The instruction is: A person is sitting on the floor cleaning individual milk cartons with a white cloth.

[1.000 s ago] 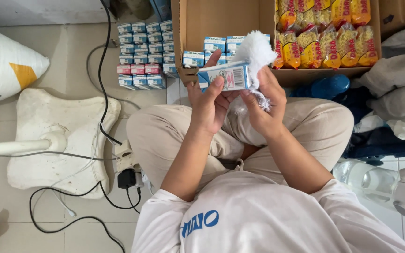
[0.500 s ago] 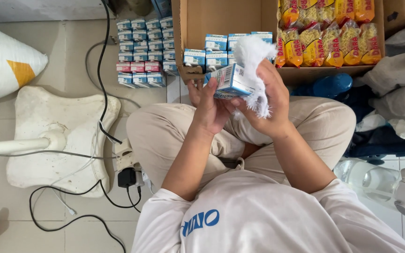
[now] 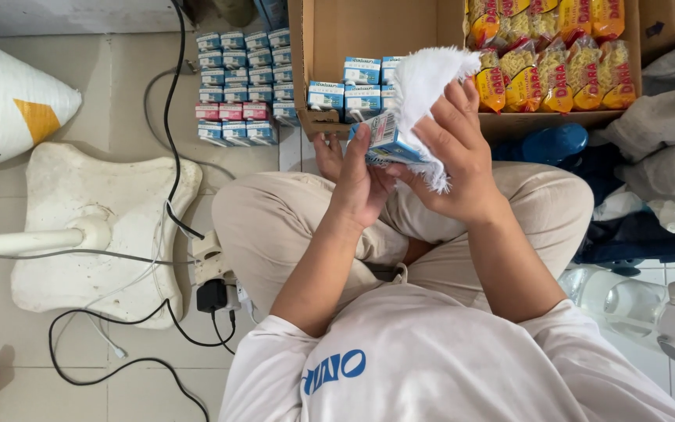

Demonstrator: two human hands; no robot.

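I sit cross-legged on the floor. My left hand [image 3: 357, 176] grips a small blue and white carton [image 3: 390, 142] in front of my chest. My right hand [image 3: 455, 148] presses a white frayed cloth [image 3: 423, 82] against the carton's right side and top. The cloth covers much of the carton. Just beyond my hands stands an open cardboard box [image 3: 376, 31] with several matching blue cartons [image 3: 353, 90] along its near wall.
Rows of blue and pink small cartons [image 3: 244, 86] lie on the tiles at the left of the box. A second box holds yellow snack packets [image 3: 556, 55]. A white fan base [image 3: 95, 227], black cables, a power strip [image 3: 212, 273], a white sack [image 3: 9, 101], clothes and a clear jug [image 3: 650, 305] surround me.
The carton has turned in my left hand and the cloth has slid over its top and right side. My right hand has shifted up and right with it.
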